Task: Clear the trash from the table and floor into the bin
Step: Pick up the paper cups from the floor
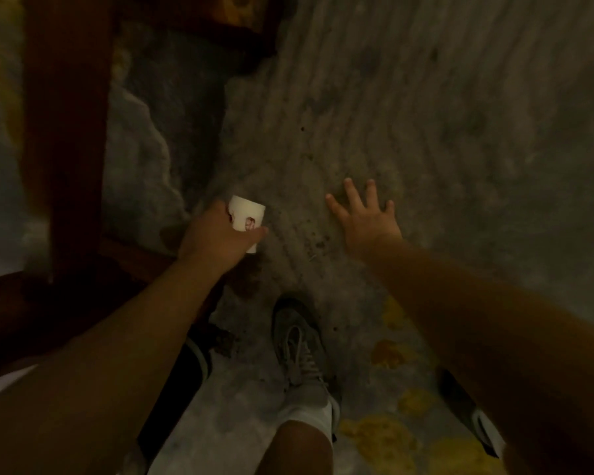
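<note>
A small white paper cup (247,214) with a reddish mark on its side is gripped in my left hand (216,238), held low over the carpet beside a wooden table leg. My right hand (366,217) is spread open above the carpet to the right of the cup, fingers apart and holding nothing. No bin is in view.
A dark wooden table leg (66,132) and its lower rail (134,255) stand at the left. A grey patterned carpet (426,114) with small dark crumbs (318,241) covers the floor. My grey sneaker (300,351) stands below the hands, and a dark object (470,409) lies at the lower right.
</note>
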{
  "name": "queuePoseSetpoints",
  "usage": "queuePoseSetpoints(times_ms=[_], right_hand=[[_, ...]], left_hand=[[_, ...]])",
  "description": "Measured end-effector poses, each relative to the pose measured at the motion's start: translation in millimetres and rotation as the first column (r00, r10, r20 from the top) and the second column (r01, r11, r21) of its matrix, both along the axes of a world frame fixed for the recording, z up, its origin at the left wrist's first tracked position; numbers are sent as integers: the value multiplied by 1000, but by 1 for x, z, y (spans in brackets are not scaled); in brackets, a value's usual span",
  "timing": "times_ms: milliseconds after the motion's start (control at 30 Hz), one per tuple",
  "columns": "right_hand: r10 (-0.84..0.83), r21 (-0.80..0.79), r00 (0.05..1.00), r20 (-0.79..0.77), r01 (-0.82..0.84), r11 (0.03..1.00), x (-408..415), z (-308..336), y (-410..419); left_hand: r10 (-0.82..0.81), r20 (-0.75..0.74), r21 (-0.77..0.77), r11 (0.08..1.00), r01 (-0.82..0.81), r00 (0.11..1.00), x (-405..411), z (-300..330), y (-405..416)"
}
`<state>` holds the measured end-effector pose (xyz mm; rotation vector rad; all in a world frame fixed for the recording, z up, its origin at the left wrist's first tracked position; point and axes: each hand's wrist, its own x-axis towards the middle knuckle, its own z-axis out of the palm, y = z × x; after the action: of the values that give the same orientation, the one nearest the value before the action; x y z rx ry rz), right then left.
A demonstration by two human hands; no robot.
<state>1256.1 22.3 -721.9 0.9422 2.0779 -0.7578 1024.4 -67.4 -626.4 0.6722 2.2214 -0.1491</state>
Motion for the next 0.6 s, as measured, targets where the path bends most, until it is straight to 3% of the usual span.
queuePoseSetpoints(times_ms=[133, 300, 500, 600], right_hand=[[-49, -230, 999, 24, 53, 972, 8, 61, 55], [-199, -160, 977, -76, 185, 970, 72, 198, 118], [-210, -149, 976, -60, 199, 968, 177, 383, 182], [-221, -84, 973, -63, 215, 973, 216, 470, 221]], left_hand=[[15, 57, 61, 998, -18, 998, 41, 78, 24], [69, 137, 115, 990, -85, 988, 110, 202, 84], [-27, 175, 146, 989, 1, 984, 184, 375, 183], [-48, 188, 235, 972, 2, 981, 208, 458, 238]])
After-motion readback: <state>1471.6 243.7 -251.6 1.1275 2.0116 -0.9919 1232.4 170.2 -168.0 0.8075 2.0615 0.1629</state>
